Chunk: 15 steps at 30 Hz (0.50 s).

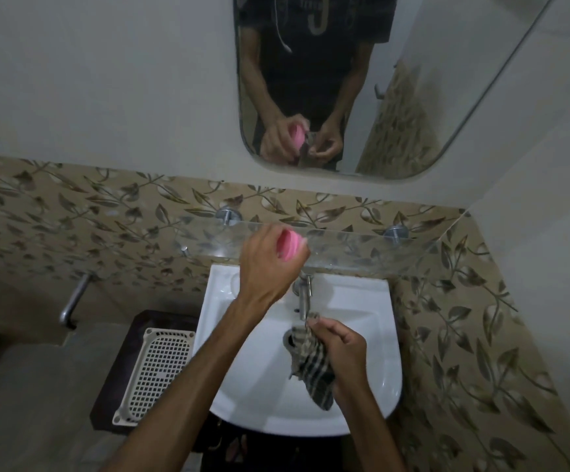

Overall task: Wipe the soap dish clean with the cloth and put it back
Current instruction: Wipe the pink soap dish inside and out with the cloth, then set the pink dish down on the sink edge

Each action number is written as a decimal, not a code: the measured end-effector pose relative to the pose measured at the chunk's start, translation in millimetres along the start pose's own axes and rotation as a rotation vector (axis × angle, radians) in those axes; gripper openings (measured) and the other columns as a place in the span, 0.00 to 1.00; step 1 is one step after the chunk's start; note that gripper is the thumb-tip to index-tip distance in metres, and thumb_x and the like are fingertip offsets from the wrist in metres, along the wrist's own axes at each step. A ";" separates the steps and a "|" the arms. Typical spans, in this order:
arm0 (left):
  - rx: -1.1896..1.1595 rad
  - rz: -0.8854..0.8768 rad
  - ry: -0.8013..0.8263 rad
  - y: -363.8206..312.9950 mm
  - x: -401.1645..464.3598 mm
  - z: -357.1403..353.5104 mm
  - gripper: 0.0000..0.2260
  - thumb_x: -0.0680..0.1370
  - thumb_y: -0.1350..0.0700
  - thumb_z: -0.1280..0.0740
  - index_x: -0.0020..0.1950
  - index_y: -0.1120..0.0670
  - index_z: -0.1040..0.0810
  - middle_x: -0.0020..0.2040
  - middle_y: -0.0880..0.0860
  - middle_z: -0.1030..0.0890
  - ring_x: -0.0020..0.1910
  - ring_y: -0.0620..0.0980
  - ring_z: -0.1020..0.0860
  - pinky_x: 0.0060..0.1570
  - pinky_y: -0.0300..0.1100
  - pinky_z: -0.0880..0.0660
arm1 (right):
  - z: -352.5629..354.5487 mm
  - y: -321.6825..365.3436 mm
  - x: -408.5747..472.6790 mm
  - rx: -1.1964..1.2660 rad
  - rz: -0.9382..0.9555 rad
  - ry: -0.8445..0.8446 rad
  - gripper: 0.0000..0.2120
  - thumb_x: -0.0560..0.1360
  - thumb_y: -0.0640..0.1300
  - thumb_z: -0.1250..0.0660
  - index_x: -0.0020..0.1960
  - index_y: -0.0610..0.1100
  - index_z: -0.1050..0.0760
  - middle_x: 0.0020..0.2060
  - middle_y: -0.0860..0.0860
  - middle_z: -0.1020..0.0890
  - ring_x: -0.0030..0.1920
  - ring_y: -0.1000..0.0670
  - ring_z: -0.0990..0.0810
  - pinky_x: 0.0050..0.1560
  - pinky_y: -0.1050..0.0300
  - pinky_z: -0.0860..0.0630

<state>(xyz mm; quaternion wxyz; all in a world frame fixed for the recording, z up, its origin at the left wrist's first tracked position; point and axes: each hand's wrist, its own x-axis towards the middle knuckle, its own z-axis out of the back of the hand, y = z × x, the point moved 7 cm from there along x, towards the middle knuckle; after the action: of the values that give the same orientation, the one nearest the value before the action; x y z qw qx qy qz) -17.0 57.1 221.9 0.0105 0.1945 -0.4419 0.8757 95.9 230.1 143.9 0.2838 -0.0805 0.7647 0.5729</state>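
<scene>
Head view: left hand (270,264) grips the pink plastic soap dish (288,245) at the glass shelf (362,247), probably replacing it; right hand (340,342) clutches the checked cloth (311,366)

The soap dish (287,245) is pink, ribbed plastic — raised at the far side of the scene, just in front of the glass shelf (362,248) and above the far rim of the sink (372,396), largely hidden by fingers. The cloth (312,364) is checked, dark on pale — bunched and crumpled, hanging limp over the basin to the near right of the dish, well apart from it.
</scene>
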 end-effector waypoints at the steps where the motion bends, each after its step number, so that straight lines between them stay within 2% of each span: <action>1: 0.160 -0.103 -0.010 0.6 10.1 -0.4 0.19 0.75 0.38 0.35 0.55 0.51 0.22 0.49 0.49 0.21 0.46 0.47 0.25 0.52 0.45 0.28 | 1.9 -3.4 -1.4 0.009 -0.008 0.002 0.02 0.75 0.29 0.27 0.46 0.29 0.16 0.35 0.37 0.14 0.30 0.44 0.15 0.30 0.55 0.18; 3: 0.361 -0.191 0.015 12.0 27.4 -2.8 0.22 0.74 0.36 0.33 0.57 0.53 0.22 0.52 0.51 0.20 0.49 0.50 0.24 0.56 0.48 0.29 | 8.6 -12.0 -3.9 0.011 -0.024 -0.007 0.02 0.75 0.28 0.28 0.46 0.29 0.16 0.37 0.35 0.14 0.33 0.40 0.14 0.32 0.51 0.17; 6: 0.493 -0.175 0.059 36.8 38.3 -4.9 0.23 0.74 0.36 0.32 0.56 0.54 0.21 0.52 0.53 0.20 0.48 0.54 0.22 0.57 0.51 0.28 | 28.7 -25.7 0.9 -0.076 -0.022 -0.062 0.03 0.74 0.31 0.25 0.42 0.35 0.13 0.39 0.37 0.13 0.38 0.39 0.13 0.36 0.54 0.16; 10: 0.482 -0.238 0.065 47.4 13.1 -8.0 0.24 0.72 0.37 0.31 0.56 0.56 0.21 0.51 0.55 0.19 0.48 0.55 0.22 0.56 0.50 0.28 | 44.8 -38.0 10.2 -0.127 -0.038 -0.088 0.04 0.72 0.33 0.22 0.39 0.38 0.12 0.40 0.40 0.12 0.42 0.42 0.14 0.46 0.54 0.18; 12: 0.437 -0.284 0.092 51.2 -12.7 -18.3 0.24 0.71 0.38 0.29 0.57 0.55 0.20 0.52 0.54 0.19 0.49 0.54 0.23 0.55 0.49 0.28 | 50.0 -42.8 12.4 -0.122 -0.053 -0.097 0.05 0.72 0.32 0.23 0.39 0.38 0.13 0.39 0.40 0.12 0.41 0.43 0.14 0.46 0.54 0.18; 15: 0.404 -0.268 0.135 67.9 -45.7 -36.4 0.23 0.69 0.40 0.27 0.55 0.55 0.19 0.50 0.53 0.18 0.46 0.54 0.22 0.52 0.48 0.28 | 54.4 -50.8 16.4 -0.144 -0.052 -0.105 0.04 0.72 0.33 0.23 0.39 0.38 0.13 0.40 0.40 0.12 0.43 0.40 0.14 0.51 0.47 0.16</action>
<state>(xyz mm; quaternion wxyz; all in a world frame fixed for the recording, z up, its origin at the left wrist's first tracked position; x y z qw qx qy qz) 0.3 51.1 134.1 0.1169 0.1905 -0.2263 0.9481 123.7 266.7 83.2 0.3315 -0.0903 0.7035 0.6221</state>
